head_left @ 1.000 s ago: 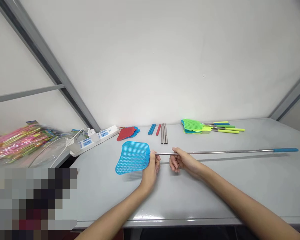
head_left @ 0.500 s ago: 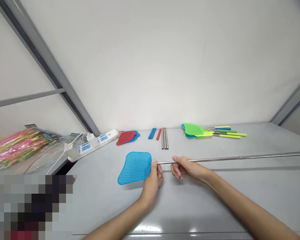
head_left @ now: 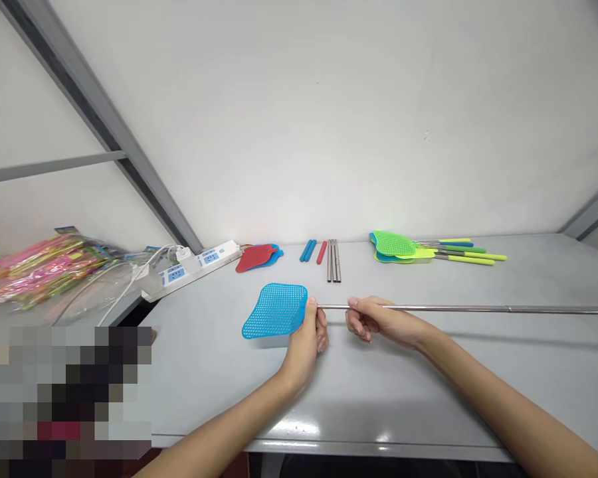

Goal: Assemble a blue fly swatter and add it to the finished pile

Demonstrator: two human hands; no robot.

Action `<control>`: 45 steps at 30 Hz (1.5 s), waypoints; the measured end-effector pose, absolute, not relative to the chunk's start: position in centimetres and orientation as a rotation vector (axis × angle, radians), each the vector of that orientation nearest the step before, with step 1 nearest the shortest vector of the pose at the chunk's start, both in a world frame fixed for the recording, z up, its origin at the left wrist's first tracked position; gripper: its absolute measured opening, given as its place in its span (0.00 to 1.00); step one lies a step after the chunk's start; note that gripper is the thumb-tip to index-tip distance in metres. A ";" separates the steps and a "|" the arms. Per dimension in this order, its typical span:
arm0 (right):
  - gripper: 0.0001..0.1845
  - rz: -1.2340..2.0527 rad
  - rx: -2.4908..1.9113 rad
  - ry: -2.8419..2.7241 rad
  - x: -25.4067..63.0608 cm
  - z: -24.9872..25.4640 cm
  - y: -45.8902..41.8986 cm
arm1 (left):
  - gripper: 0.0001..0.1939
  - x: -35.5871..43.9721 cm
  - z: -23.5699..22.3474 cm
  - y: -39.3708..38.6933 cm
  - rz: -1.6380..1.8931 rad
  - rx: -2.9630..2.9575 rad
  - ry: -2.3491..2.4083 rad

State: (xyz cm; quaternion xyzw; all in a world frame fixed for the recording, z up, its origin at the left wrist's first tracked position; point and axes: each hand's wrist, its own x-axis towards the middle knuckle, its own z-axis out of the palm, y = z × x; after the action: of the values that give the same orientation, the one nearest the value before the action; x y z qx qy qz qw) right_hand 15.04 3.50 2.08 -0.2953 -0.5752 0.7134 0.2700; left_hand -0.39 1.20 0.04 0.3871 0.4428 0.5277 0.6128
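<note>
A fly swatter with a blue mesh head (head_left: 278,311) and a long, thin metal rod (head_left: 458,309) is held level over the table. My left hand (head_left: 309,335) is closed on it where head and rod meet, thumb on top. Farther along, my right hand (head_left: 381,320) pinches the rod between thumb and fingers. The rod runs out past the right edge of the view, so its far end is hidden. Behind lie three metal tubes (head_left: 333,261), two blue grips (head_left: 307,251) and a red grip (head_left: 321,253).
Red and blue swatter heads (head_left: 256,257) lie beside a white power strip (head_left: 199,269) at the back left. Several swatters with green, yellow and blue heads (head_left: 393,245) are stacked at the back right. Plastic-wrapped colourful packs (head_left: 44,265) pile up at far left, behind white cables.
The view has tilted down slightly, showing the table's front edge. Both hands keep their hold; the rod's right end has slid out of view.
</note>
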 end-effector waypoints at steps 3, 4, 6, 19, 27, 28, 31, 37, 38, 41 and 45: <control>0.24 1.904 -0.838 -1.549 14.9 1.9 3.6 | 0.21 -0.4 0.0 1.4 1.217 0.865 1.032; 0.24 1.895 -0.848 -1.555 14.9 1.8 3.6 | 0.21 -0.4 0.0 1.4 1.216 0.859 1.036; 0.25 1.873 -0.860 -1.579 14.8 1.5 3.7 | 0.20 -0.4 0.0 1.5 1.213 0.850 1.045; 0.25 1.817 -0.882 -1.649 15.1 2.0 3.8 | 0.19 -0.9 -0.1 1.6 1.181 0.915 0.965; 0.21 1.950 -0.794 -1.550 15.3 2.2 3.5 | 0.19 -0.9 -0.1 1.6 1.167 0.941 0.937; 0.21 1.945 -0.791 -1.570 15.3 2.3 3.5 | 0.19 -0.9 -0.1 1.6 1.164 0.937 0.934; 0.22 1.891 -0.810 -1.677 15.5 2.4 3.6 | 0.20 -0.9 0.0 1.5 1.141 0.922 0.937; 0.23 1.826 -0.857 -1.806 15.7 2.3 3.7 | 0.19 -1.5 0.4 1.9 0.988 0.869 0.960; 0.23 1.811 -0.869 -1.826 15.6 2.2 3.7 | 0.19 -1.6 0.4 2.0 0.964 0.846 0.975; 0.25 1.746 -0.898 -1.880 15.4 2.0 3.8 | 0.19 -1.8 0.6 2.2 0.930 0.793 1.016; 0.25 1.694 -0.920 -1.893 15.2 1.9 3.8 | 0.20 -1.7 0.6 2.3 0.968 0.815 0.994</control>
State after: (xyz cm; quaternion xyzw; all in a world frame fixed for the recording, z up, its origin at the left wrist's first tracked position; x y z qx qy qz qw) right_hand 15.23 3.76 1.86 -0.3322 -0.6838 0.6119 0.2183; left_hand -1.70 2.30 0.64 0.3651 0.4452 0.4335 0.6932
